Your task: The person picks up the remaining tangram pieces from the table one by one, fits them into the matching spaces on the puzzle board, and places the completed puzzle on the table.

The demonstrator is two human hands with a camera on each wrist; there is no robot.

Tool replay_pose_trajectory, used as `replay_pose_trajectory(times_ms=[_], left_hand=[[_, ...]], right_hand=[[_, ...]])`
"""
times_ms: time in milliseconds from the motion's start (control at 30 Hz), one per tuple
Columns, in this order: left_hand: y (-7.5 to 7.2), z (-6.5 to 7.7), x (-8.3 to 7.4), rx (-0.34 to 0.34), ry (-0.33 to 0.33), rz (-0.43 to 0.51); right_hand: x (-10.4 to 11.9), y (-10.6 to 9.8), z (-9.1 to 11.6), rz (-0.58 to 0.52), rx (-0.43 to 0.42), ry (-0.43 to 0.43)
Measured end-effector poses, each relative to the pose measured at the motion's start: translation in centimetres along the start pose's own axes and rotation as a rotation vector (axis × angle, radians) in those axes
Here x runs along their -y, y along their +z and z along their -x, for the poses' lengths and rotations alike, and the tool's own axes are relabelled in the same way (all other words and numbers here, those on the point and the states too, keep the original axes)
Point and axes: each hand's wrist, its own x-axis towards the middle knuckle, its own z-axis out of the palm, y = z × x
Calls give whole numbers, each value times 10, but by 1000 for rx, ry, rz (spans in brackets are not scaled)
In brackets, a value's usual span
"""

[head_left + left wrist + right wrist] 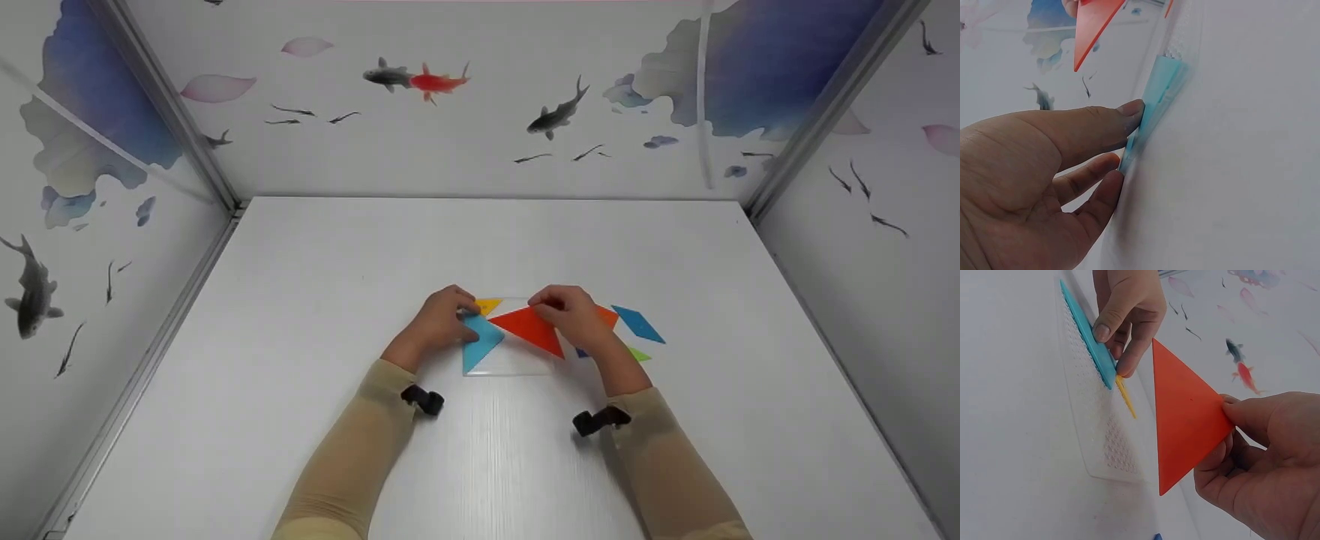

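A clear plastic tray [517, 366] with a textured surface lies on the table between both hands. On its left part sits a light blue triangle [486, 343], and my left hand [441, 319] holds this piece at its left side, thumb on its face. Beside my left fingertips, a small yellow triangle [1126, 398] lies at the tray's far edge. Raised above the tray, a large red triangle [1188, 422] is pinched by one edge between the thumb and fingers of my right hand [576, 316]. Its face is turned to the right wrist camera.
Right of the tray, partly behind my right hand, lie an orange-red piece [608, 316], a blue parallelogram [639, 325], a green piece [640, 354] and a dark blue piece [582, 352]. White walls with painted fish [439, 81] enclose the white table [300, 262] at back and sides.
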Motion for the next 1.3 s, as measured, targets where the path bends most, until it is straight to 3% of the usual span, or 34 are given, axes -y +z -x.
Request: replay_pose_trajectory(times_ms=[667, 967, 1300], left_hand=[[0, 0, 0, 5, -18, 15], [-2, 0, 2, 8, 19, 2], [0, 0, 3, -5, 8, 18]], right_hand=[[2, 4, 2, 15, 18, -27], [3, 6, 3, 5, 29, -53], [1, 9, 2, 11, 33, -32]])
